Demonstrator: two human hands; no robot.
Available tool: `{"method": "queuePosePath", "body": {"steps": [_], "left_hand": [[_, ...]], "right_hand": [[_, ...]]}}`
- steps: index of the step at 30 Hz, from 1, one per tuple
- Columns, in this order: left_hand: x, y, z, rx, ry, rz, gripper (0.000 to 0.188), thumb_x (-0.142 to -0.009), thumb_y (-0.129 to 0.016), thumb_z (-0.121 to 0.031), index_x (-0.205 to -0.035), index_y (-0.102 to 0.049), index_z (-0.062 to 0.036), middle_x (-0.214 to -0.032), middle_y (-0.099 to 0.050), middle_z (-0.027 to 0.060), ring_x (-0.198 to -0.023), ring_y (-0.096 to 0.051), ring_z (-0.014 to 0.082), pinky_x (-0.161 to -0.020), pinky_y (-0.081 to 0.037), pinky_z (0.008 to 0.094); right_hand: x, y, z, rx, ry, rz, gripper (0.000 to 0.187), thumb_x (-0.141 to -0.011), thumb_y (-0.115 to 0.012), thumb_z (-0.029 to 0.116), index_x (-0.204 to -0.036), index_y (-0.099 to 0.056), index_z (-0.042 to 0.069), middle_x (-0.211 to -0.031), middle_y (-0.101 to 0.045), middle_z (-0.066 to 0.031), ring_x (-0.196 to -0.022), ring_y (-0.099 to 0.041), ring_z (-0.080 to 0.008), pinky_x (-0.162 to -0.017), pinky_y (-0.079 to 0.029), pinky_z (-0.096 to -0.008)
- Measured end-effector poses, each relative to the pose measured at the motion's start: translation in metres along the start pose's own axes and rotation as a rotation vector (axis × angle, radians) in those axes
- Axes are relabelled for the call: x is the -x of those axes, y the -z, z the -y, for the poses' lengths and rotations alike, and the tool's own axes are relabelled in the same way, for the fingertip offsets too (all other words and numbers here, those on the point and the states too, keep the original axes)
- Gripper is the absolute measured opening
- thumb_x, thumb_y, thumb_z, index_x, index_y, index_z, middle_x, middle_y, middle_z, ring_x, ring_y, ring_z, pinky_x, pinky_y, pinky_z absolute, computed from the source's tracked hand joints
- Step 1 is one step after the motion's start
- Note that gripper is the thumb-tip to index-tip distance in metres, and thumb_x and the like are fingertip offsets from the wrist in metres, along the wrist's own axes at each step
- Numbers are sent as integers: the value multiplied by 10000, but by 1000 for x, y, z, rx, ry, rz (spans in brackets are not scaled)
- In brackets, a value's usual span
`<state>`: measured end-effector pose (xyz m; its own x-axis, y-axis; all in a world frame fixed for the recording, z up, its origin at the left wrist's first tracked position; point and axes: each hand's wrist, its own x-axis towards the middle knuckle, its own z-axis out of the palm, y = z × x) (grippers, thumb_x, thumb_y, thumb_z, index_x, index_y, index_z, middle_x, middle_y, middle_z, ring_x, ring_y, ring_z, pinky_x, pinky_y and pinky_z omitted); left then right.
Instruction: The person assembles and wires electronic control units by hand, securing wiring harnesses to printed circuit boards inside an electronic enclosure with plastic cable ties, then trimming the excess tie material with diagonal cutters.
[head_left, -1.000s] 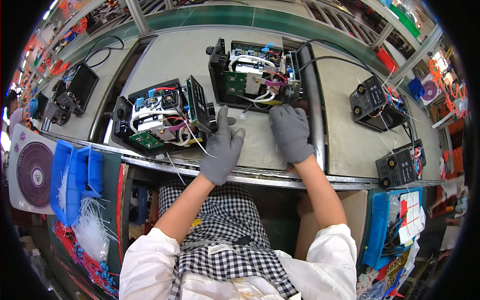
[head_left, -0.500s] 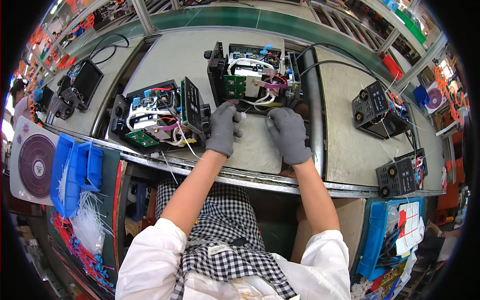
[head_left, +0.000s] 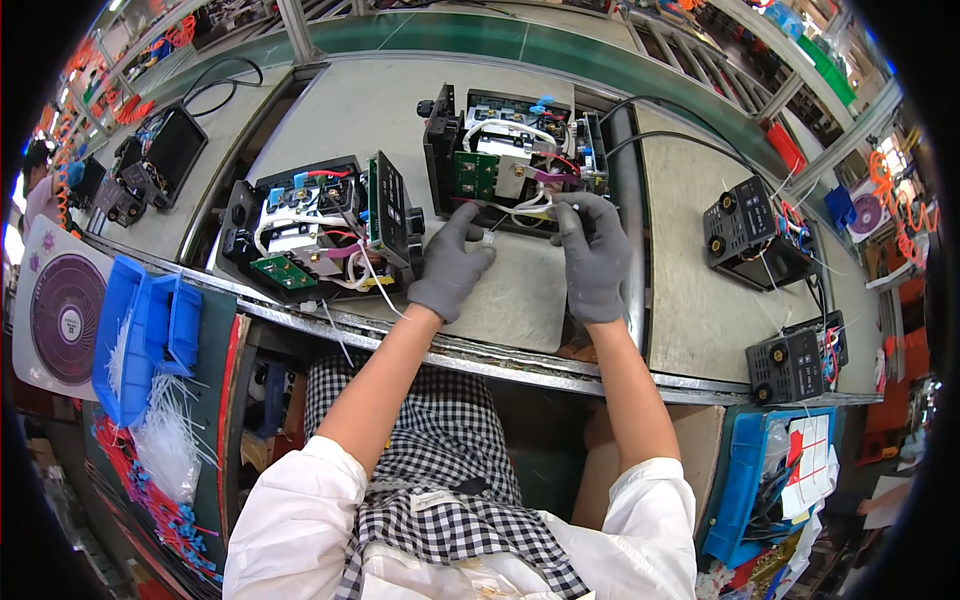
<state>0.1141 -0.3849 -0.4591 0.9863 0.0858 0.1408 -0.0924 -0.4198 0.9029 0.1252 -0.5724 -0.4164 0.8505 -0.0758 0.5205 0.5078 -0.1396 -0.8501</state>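
Both hands wear grey gloves at the near side of an open electrical unit [head_left: 515,165] with a black housing, a green circuit board and white wires [head_left: 530,207]. My left hand [head_left: 450,265] has its fingers curled at the unit's lower left corner, around a thin wire. A small white connector [head_left: 488,238] shows beside those fingers. At the lower right, my right hand [head_left: 596,262] pinches the loose ends of the white wires between thumb and fingers; the fingertips partly hide them. Left of my hands stands a second open unit [head_left: 310,225] with similar wiring, its front panel facing right.
Two more black units [head_left: 760,225] [head_left: 795,360] stand on the right bench, with dark cables behind. A metal roller [head_left: 628,180] separates the benches. Blue bins [head_left: 130,350], white cable ties [head_left: 175,440] and a fan [head_left: 65,320] are at left; a blue tray [head_left: 735,490] sits lower right.
My right hand has risen and moved in to the white wires, its fingers closing on them. My left hand has shifted slightly right, its fingers more curled. The view has turned slightly.
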Motion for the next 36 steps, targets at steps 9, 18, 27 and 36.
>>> {"method": "queuePosePath", "body": {"steps": [9,18,27,36], "left_hand": [[-2,-19,3,152,140,-103,446,-909,-679,-224,-1315,-583,-66,-888,-697,133,-693,-636,223,-639,-506,347],[-10,-13,2,123,14,-42,333,-982,-576,-272,-1227,-593,-47,-746,-677,86,-462,-548,139,-453,-437,309],[-13,2,-26,440,354,83,296,-1013,-533,-325,-947,-581,-41,-646,-590,51,-432,-502,123,-395,-395,287],[-14,0,-27,471,398,144,307,-976,-605,-323,-832,-593,-53,-650,-577,22,-437,-499,98,-357,-365,246]], "right_hand": [[-4,-38,-6,10,-72,82,137,-941,-663,90,-1065,-657,33,-843,-673,-42,-724,-619,-76,-628,-513,-244],[-4,-39,-7,74,-66,127,149,-951,-657,119,-1085,-655,54,-888,-686,-24,-754,-660,-83,-611,-515,-235],[10,-29,-9,405,157,175,130,-890,-671,95,-1008,-645,46,-893,-686,-125,-718,-679,-257,-633,-524,-342],[11,-22,-17,443,119,217,129,-887,-671,139,-988,-656,59,-891,-690,-137,-794,-682,-322,-668,-524,-384]]}}
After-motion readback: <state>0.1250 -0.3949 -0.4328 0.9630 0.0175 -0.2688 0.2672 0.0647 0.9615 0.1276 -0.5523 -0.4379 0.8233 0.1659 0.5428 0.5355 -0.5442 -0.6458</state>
